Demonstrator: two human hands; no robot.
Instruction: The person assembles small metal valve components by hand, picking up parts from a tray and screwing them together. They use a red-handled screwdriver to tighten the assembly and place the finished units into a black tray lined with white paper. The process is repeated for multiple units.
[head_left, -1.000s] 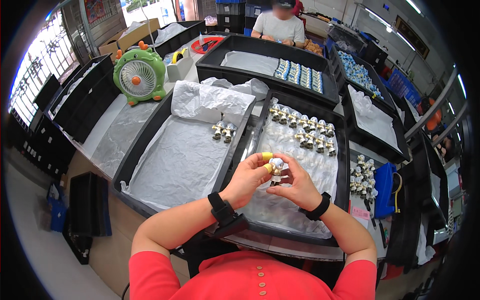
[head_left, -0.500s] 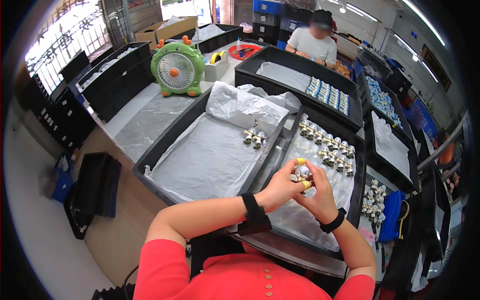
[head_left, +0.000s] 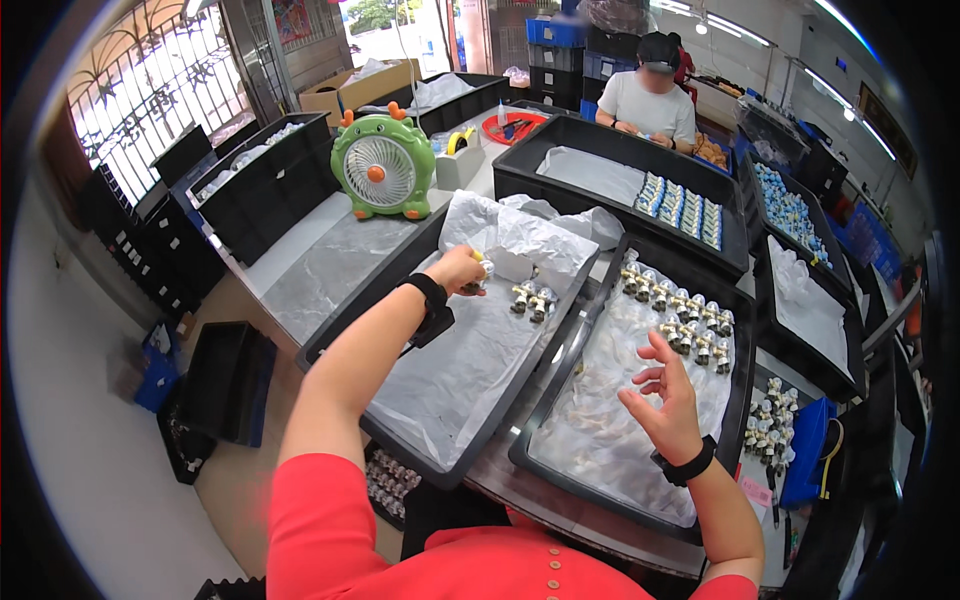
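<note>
Seemingly placing, the left hand [head_left: 455, 270] has its grip clamped on a small metal fitting [head_left: 478, 280] beside the fitting cluster [head_left: 531, 299] in the left tray [head_left: 330, 345], while the right hand [head_left: 665, 400] hovers, fingers apart, over the right tray [head_left: 525, 462].

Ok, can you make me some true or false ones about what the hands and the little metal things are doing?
1. The left hand holds a small part over the left tray. True.
2. The right hand grips a part. False: it is open and empty, above the right tray.
3. A few small metal parts stand on the left tray's white sheet. True.
4. The green fan sits inside the right tray. False: it stands on the table beyond the left tray.
</note>
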